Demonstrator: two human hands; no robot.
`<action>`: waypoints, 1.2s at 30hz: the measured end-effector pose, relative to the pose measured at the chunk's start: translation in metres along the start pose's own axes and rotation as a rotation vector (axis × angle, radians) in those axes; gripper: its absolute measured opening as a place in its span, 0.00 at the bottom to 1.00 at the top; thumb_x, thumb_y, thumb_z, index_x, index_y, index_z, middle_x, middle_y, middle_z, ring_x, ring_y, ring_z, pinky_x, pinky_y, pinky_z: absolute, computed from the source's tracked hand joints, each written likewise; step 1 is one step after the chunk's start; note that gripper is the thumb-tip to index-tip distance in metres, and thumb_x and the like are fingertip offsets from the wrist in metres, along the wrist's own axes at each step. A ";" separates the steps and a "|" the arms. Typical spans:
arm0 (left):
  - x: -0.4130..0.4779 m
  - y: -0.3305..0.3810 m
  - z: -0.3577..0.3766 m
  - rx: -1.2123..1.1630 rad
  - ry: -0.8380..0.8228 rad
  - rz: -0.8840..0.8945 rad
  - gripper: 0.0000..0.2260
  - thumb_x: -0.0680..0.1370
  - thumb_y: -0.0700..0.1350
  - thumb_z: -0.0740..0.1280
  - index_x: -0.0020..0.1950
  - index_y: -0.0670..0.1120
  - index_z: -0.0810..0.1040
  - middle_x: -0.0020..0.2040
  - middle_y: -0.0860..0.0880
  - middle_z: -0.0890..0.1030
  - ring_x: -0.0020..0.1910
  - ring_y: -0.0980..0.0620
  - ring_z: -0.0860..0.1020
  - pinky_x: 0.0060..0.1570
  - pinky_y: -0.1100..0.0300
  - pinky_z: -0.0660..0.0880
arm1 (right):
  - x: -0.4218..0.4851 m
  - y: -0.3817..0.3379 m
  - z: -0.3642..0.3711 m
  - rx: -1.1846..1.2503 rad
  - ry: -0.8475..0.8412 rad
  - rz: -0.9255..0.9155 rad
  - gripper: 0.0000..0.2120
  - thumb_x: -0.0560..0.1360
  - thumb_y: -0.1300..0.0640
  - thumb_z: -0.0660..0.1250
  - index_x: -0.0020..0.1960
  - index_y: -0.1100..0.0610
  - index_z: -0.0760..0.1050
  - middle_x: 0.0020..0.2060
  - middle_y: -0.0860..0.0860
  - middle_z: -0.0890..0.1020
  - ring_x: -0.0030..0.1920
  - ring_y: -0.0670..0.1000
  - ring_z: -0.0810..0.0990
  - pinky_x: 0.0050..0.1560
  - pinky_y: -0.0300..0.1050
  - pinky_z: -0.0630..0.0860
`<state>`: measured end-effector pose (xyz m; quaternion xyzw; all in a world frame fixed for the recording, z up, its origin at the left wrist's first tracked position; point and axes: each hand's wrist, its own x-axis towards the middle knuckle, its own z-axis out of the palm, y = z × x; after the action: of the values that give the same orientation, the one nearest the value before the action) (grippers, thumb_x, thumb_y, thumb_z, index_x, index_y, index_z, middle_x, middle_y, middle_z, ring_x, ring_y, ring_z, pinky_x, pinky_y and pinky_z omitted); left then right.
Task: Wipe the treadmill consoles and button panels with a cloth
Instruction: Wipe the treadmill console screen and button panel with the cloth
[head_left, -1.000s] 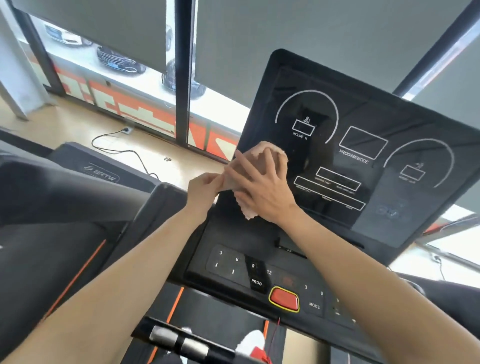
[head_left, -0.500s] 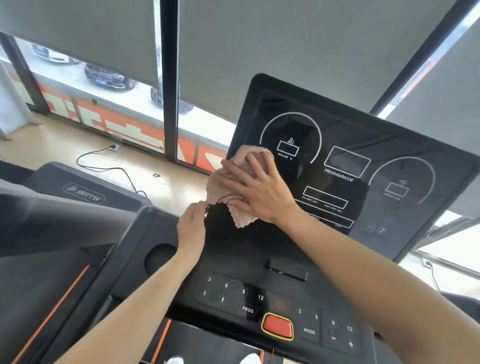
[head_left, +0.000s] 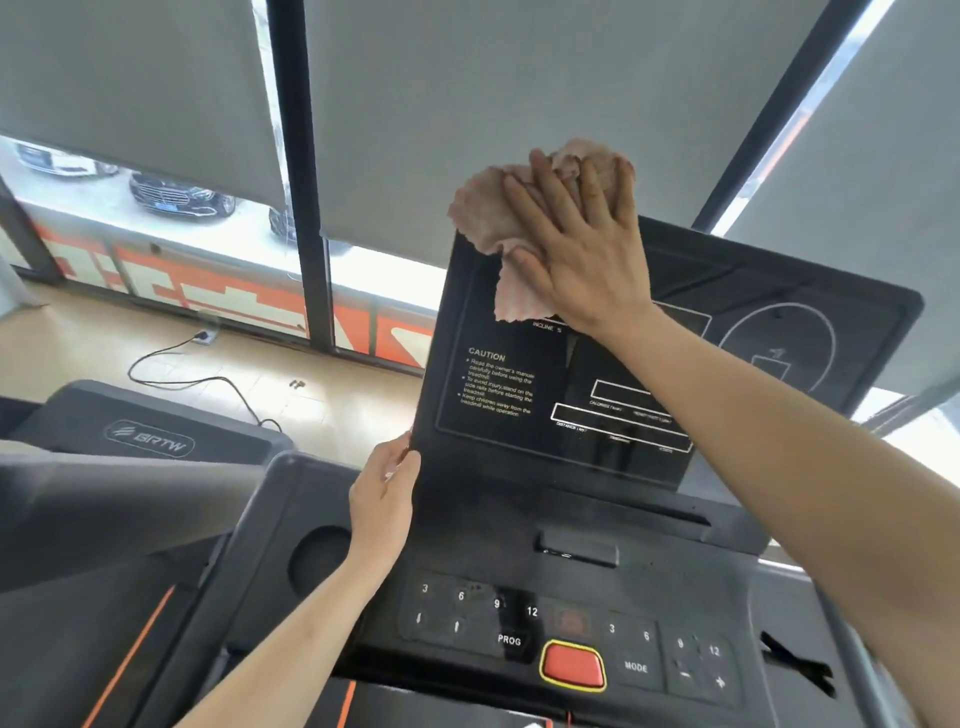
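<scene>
We pressed the pink cloth (head_left: 498, 218) flat under our right hand (head_left: 582, 249), fingers spread, at the console's (head_left: 519, 457) top left corner, its long axis seemingly running down the panel. Our left hand (head_left: 384, 499) pinched the console's left edge.

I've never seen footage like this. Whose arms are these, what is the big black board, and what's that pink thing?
The picture comes from a camera worn on a person's head, looking forward and down, so the arms are the wearer's own. The black board is a treadmill console, with a button panel below it holding a red button. The right hand presses a pink cloth flat against the console's top left corner, wiping it. The left hand grips the console's left edge, probably to steady it. Grey blinds and a window stand behind.
</scene>
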<state>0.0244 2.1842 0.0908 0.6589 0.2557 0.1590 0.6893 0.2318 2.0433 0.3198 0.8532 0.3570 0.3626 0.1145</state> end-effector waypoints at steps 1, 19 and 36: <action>0.000 -0.001 0.000 0.000 -0.001 -0.002 0.12 0.83 0.47 0.66 0.67 0.52 0.78 0.59 0.57 0.81 0.60 0.58 0.77 0.61 0.64 0.71 | -0.006 -0.001 0.001 -0.003 0.002 0.008 0.31 0.84 0.33 0.45 0.83 0.44 0.50 0.83 0.51 0.55 0.81 0.64 0.57 0.78 0.72 0.49; -0.006 0.004 -0.001 0.064 0.004 0.030 0.17 0.81 0.41 0.70 0.70 0.49 0.77 0.61 0.54 0.81 0.56 0.68 0.77 0.60 0.69 0.71 | -0.184 -0.059 0.057 -0.020 -0.150 -0.198 0.32 0.80 0.30 0.55 0.80 0.39 0.57 0.81 0.52 0.61 0.73 0.66 0.62 0.75 0.74 0.46; -0.016 -0.015 0.006 0.255 -0.036 0.076 0.31 0.77 0.43 0.72 0.78 0.55 0.66 0.74 0.54 0.74 0.74 0.50 0.72 0.75 0.47 0.69 | -0.096 0.049 0.007 -0.046 -0.110 0.250 0.33 0.82 0.31 0.45 0.83 0.43 0.49 0.83 0.54 0.54 0.81 0.64 0.54 0.76 0.76 0.49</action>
<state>0.0134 2.1692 0.0782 0.7533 0.2363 0.1394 0.5978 0.2164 1.9421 0.2853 0.9067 0.2328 0.3350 0.1074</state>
